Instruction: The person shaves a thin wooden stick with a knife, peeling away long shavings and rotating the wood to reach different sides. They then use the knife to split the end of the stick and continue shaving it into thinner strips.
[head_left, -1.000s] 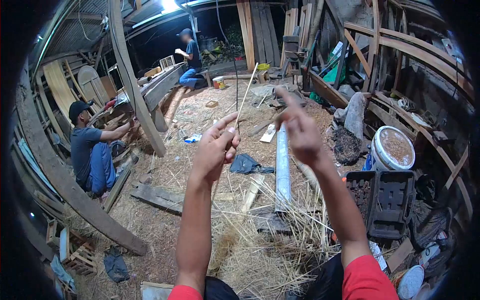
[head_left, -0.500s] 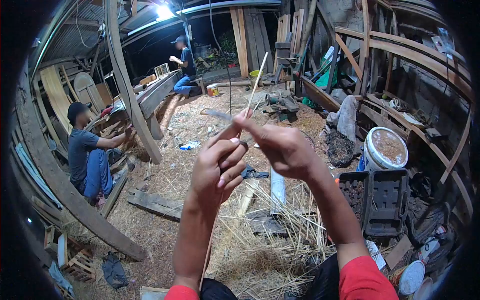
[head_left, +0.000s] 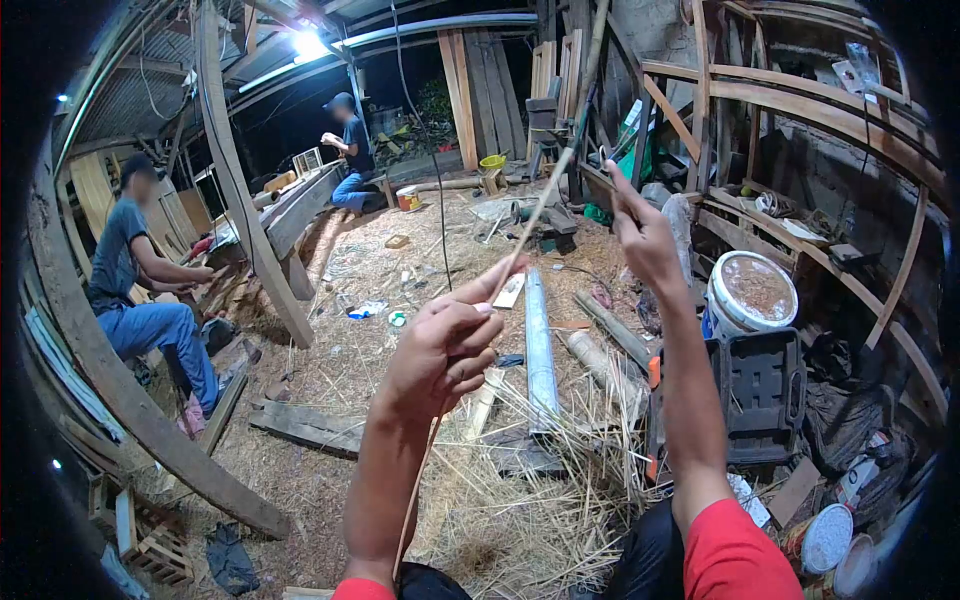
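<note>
My left hand is closed around a thin strip of wood or bamboo. The strip slants up and away to the right, and its lower part runs down along my left forearm. To the right of the strip's upper end, my right hand is raised, apart from it, with the index finger pointing up. A small greyish sliver shows by that fingertip, seemingly the blade of a knife; the rest is hidden in the hand. Below my hands lies a heap of split strips and shavings.
A wooden post leans at left, with one person seated beyond it and another by the bench. At right stand a white bucket and an open black case. A pale pipe lies ahead.
My right hand has moved up and right, away from my left hand and along the strip. My left hand still grips the strip. The seated person at left has shifted posture.
</note>
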